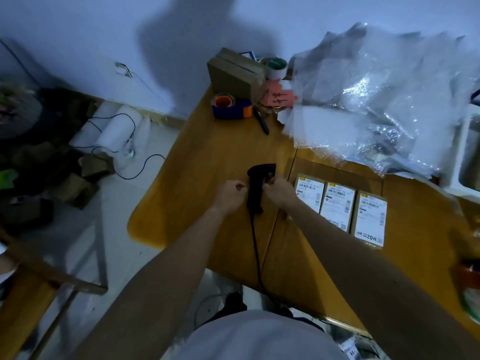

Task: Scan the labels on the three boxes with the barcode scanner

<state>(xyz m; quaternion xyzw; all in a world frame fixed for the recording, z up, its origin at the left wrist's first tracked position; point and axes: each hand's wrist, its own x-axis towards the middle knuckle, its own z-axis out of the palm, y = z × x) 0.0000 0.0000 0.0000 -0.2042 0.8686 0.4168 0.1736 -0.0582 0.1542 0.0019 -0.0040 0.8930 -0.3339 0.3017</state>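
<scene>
A black barcode scanner [255,187] stands out over the wooden table [207,157], its cable [255,245] trailing back toward me. My right hand [278,192] is closed on the scanner's right side, fingers near the trigger. My left hand [230,194] is curled into a loose fist just left of the handle, holding nothing that I can see. Three flat cardboard boxes lie side by side to the right of the scanner, each with a white shipping label facing up: the left box [310,193], the middle box [337,205] and the right box [370,220].
At the table's far end stand a blue and orange tape dispenser [231,107], a black pen [262,123], a stack of brown boxes [233,74] and a white tape roll [276,67]. Bubble wrap [376,100] covers the far right. The floor on the left has cables and cardboard.
</scene>
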